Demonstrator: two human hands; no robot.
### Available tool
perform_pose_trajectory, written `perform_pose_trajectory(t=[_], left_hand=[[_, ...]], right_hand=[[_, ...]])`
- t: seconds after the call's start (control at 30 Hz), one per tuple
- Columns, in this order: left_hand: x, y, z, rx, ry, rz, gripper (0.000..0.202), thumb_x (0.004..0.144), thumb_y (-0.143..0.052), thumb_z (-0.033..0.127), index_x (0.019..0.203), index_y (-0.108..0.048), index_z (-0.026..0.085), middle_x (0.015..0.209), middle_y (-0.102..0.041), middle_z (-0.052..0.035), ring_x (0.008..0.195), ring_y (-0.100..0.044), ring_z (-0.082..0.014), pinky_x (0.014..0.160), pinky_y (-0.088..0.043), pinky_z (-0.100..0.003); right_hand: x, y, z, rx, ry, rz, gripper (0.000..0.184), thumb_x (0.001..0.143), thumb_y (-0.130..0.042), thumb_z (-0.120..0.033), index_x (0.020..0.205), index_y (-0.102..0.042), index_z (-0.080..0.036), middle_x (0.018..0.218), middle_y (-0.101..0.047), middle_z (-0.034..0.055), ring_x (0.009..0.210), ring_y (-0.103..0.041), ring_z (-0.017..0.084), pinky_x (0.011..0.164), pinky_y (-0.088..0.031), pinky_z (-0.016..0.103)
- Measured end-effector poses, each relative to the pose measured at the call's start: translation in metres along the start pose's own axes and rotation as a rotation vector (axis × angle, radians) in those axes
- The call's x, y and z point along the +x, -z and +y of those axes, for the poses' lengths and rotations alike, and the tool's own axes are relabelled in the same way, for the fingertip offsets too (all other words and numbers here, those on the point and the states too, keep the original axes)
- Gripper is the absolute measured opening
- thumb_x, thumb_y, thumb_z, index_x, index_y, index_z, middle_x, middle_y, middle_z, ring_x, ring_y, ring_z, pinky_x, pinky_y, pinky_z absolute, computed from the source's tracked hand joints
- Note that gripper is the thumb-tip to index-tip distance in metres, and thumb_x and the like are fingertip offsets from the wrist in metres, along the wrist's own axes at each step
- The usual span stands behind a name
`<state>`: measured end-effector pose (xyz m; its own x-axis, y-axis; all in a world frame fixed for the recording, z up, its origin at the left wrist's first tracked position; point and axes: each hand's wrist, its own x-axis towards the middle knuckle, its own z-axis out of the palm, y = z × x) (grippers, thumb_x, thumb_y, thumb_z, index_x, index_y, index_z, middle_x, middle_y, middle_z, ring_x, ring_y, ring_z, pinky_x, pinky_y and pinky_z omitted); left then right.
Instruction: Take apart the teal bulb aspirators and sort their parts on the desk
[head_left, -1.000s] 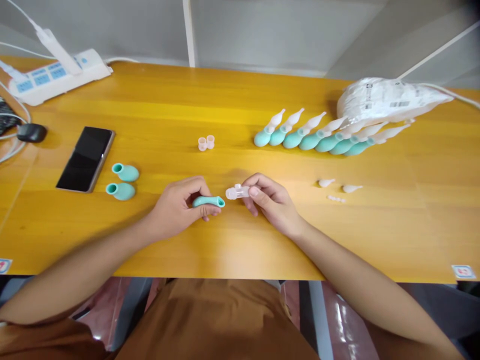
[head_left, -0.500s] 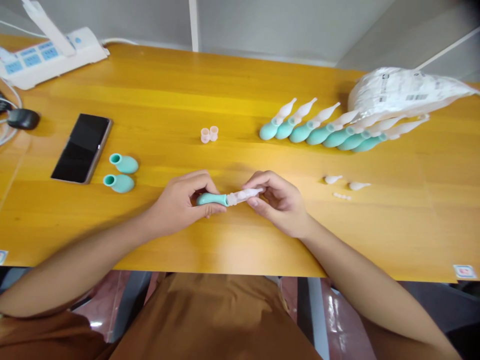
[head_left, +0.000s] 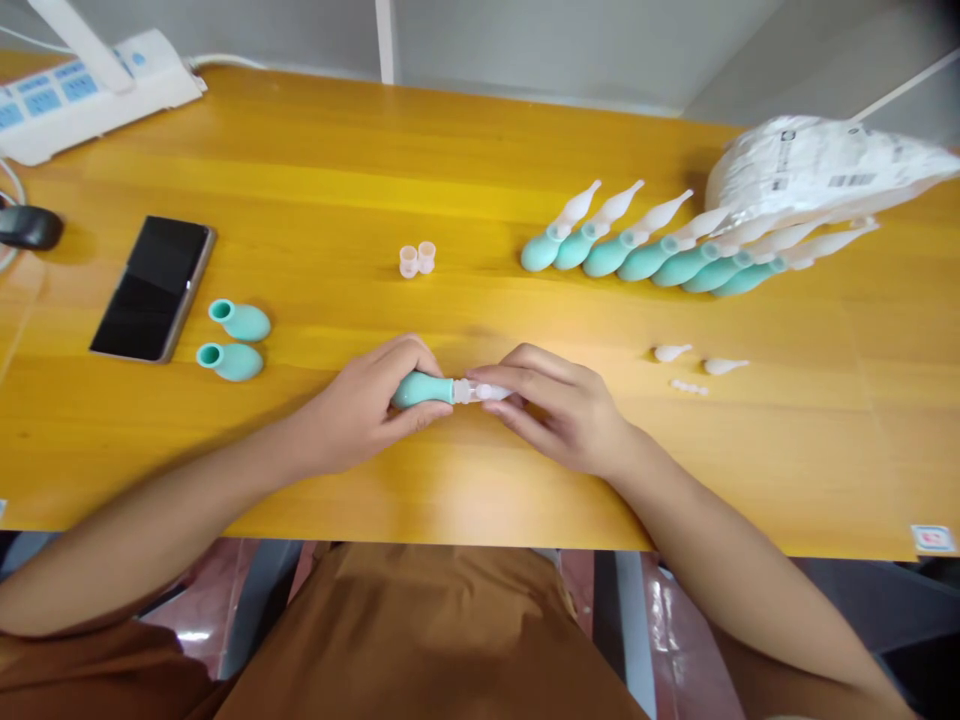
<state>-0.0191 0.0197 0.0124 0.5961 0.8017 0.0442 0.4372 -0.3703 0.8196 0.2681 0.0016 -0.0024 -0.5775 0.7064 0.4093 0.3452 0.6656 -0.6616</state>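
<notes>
At the middle of the table, my left hand (head_left: 375, 405) is closed around a teal squeeze bulb (head_left: 421, 390), its neck pointing right. A clear collar and a translucent pointed nozzle (head_left: 491, 391) sit at the bulb's mouth, in line with it. My right hand (head_left: 559, 405) pinches the nozzle between thumb and fingers, which cover its tip. How deep the collar sits in the bulb I cannot tell. To the left lie two loose teal bulbs (head_left: 238, 362), mouths open. Two small pale cups (head_left: 417, 259) stand beyond my hands.
Several bulbs with nozzles fitted (head_left: 645, 260) lie in a row at the back right, before a white plastic bag (head_left: 817, 170). Small white tips (head_left: 724, 367) and tiny beads (head_left: 688, 388) lie right. A phone (head_left: 154, 288), mouse (head_left: 31, 228) and power strip (head_left: 97, 100) are left.
My right hand has shifted its grip along the nozzle toward the bulb, its fingers now covering more of it. The nozzle lies straighter with the bulb. The view has shifted slightly.
</notes>
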Motion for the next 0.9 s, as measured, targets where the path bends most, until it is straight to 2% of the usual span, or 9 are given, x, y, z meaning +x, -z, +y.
perform_pose_trajectory(t=[0.1,0.2,0.3,0.4,0.67,0.9], left_hand=[[-0.001,0.001,0.002,0.037,0.044,-0.066,0.023,0.11,-0.064,0.045,0.114,-0.064,0.022,0.1,-0.072,-0.0025,0.081,-0.064,-0.0196,0.075,-0.048,-0.033],[-0.002,0.0,0.002,0.08,0.056,-0.072,0.029,0.108,-0.07,0.048,0.12,-0.065,0.022,0.105,-0.075,-0.0021,0.084,-0.066,-0.0196,0.08,-0.05,-0.033],[-0.003,-0.003,0.0,0.107,0.037,-0.047,0.028,0.106,-0.076,0.048,0.115,-0.067,0.023,0.1,-0.076,0.0003,0.084,-0.068,-0.0188,0.081,-0.049,-0.032],[-0.004,-0.007,-0.002,0.109,0.035,-0.046,0.022,0.11,-0.072,0.045,0.108,-0.068,0.023,0.095,-0.076,0.0017,0.081,-0.068,-0.0176,0.079,-0.048,-0.031],[-0.005,-0.008,-0.002,0.098,0.073,-0.084,0.022,0.109,-0.074,0.043,0.104,-0.069,0.023,0.09,-0.076,0.0027,0.077,-0.068,-0.0164,0.073,-0.044,-0.03],[-0.005,-0.009,-0.002,0.119,0.086,-0.091,0.022,0.109,-0.073,0.043,0.102,-0.068,0.023,0.088,-0.075,0.0025,0.077,-0.068,-0.0175,0.076,-0.047,-0.031]], right_hand=[[-0.002,0.0,0.001,-0.064,0.029,-0.011,0.036,0.115,-0.065,-0.022,0.15,-0.072,-0.027,0.108,-0.076,0.0088,0.089,-0.075,0.022,0.078,-0.064,0.035],[-0.003,-0.003,0.002,-0.102,0.051,-0.032,0.034,0.116,-0.064,-0.022,0.149,-0.072,-0.023,0.108,-0.075,0.0086,0.09,-0.076,0.021,0.079,-0.065,0.034],[-0.004,-0.006,0.002,-0.127,0.06,-0.055,0.033,0.118,-0.062,-0.024,0.15,-0.07,-0.023,0.106,-0.073,0.0077,0.089,-0.075,0.02,0.08,-0.065,0.033],[-0.004,-0.008,0.002,-0.177,0.083,-0.07,0.033,0.119,-0.061,-0.025,0.151,-0.068,-0.023,0.104,-0.073,0.0073,0.089,-0.074,0.02,0.08,-0.065,0.033],[-0.005,-0.006,0.0,-0.415,0.204,-0.054,0.036,0.118,-0.059,-0.017,0.155,-0.062,-0.02,0.1,-0.076,0.0055,0.08,-0.071,0.019,0.072,-0.06,0.034],[-0.004,-0.001,-0.012,-0.591,0.273,-0.077,0.031,0.119,-0.051,-0.01,0.145,-0.066,-0.017,0.091,-0.077,0.0034,0.072,-0.067,0.019,0.063,-0.054,0.037]])
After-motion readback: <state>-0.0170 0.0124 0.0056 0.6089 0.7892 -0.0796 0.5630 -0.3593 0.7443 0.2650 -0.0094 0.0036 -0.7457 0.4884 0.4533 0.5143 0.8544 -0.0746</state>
